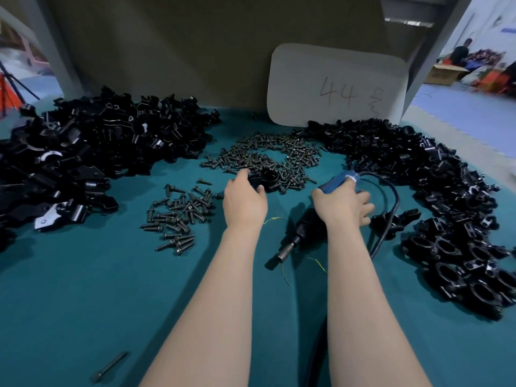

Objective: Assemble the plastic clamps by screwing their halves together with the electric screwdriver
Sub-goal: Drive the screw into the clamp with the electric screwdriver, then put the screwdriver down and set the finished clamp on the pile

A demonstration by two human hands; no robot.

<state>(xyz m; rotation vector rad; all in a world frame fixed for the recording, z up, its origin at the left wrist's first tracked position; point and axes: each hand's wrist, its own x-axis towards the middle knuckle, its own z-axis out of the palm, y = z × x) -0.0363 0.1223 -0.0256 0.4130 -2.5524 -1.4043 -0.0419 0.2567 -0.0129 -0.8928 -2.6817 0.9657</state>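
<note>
My right hand [342, 203] grips the blue handle of the electric screwdriver [300, 233], whose black body and metal bit point down-left just above the teal table. My left hand [245, 199] rests palm-down at the near edge of the big screw pile [268, 157], fingers spread, touching a black plastic clamp [266, 178] that stands among the screws. I cannot tell if the fingers grip it. A heap of loose clamp halves [83, 152] lies at the left. Assembled clamps [435, 208] are piled along the right.
A smaller scatter of screws [176, 216] lies left of my left arm. A single long bolt [110, 365] lies near the front edge. The screwdriver's black cable [388, 216] loops at the right. A white card marked 44 [337, 85] leans on the back wall.
</note>
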